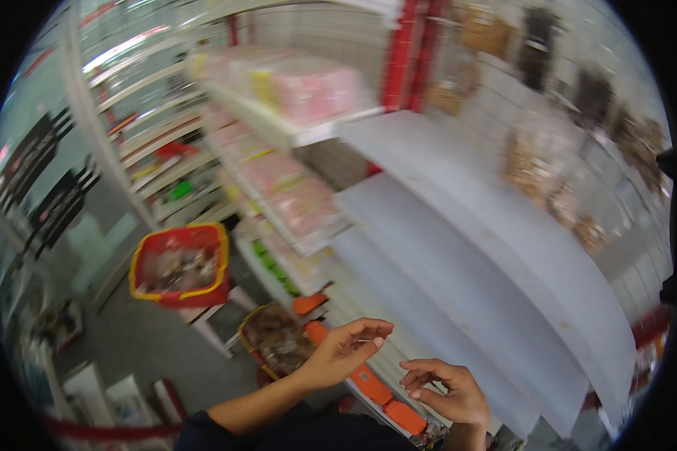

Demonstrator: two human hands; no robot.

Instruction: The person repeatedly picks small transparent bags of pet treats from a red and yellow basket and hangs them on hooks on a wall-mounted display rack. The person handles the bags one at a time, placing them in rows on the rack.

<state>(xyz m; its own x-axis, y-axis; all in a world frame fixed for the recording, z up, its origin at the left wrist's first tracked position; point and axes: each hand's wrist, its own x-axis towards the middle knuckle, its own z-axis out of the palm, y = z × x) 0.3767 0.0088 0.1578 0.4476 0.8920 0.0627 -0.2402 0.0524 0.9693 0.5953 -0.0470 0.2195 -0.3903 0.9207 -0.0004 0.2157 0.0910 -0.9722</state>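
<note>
My left hand (347,349) hovers in front of the shelving with its fingers loosely curved and nothing in them. To its right, my right hand (448,389) is also bare, thumb and fingers apart. Behind both hands run grey-white metal shelf boards (429,242), stacked in tiers. Below the hands, orange objects (372,386) lie in a row along the lowest shelf; what they are is too blurred to tell. Close to my left forearm stands a basket (279,341) filled with brownish plastic-bagged goods.
A red basket with a yellow rim (225,265) sits on a white stool (220,335) at the left. Pink packages (316,93) fill the adjoining shelves. Bagged goods (541,152) hang on the slatted wall at the right. A glass door (62,186) is at far left.
</note>
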